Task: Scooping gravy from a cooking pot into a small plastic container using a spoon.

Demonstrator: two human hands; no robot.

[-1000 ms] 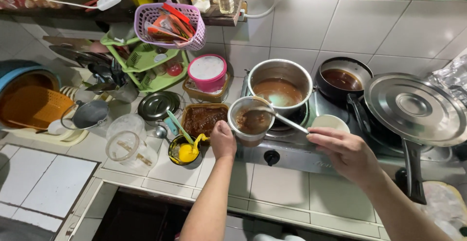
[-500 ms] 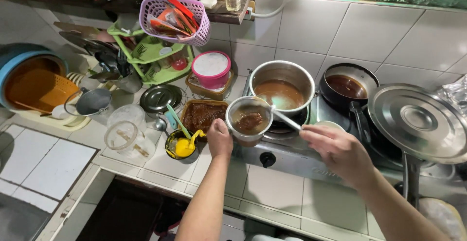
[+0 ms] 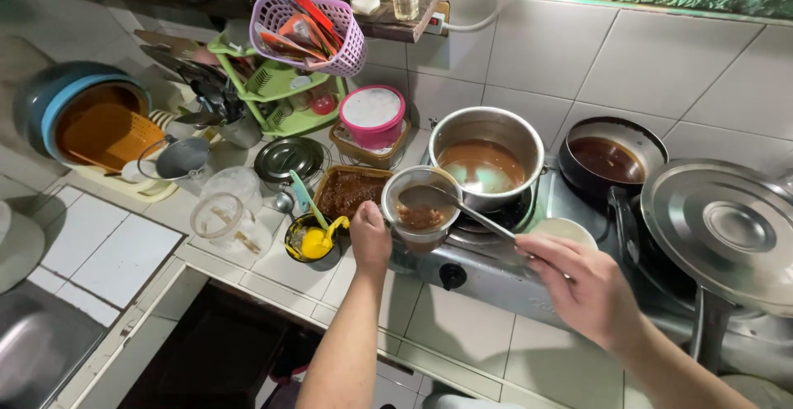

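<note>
My left hand (image 3: pixel 371 238) grips a clear plastic cup (image 3: pixel 420 209) with brown sauce in its bottom, held at the stove's left edge. My right hand (image 3: pixel 583 281) holds the handle of a metal ladle (image 3: pixel 450 203), whose bowl sits over the cup's mouth. Just behind the cup stands a steel pot (image 3: pixel 485 155) of brown sauce on the burner. A black pan (image 3: pixel 610 157) of darker sauce sits to its right.
A brown paste tub (image 3: pixel 351 191), a small cup with a yellow spoon (image 3: pixel 313 242), a clear jar (image 3: pixel 228 223) and a round steel lid (image 3: pixel 288 159) crowd the tiled counter on the left. A big steel lid (image 3: pixel 727 230) lies at right. A green rack (image 3: pixel 273 87) stands behind.
The ladle has moved from the pot side to over the cup's mouth. The camera has shifted slightly; my left hand keeps hold of the cup.
</note>
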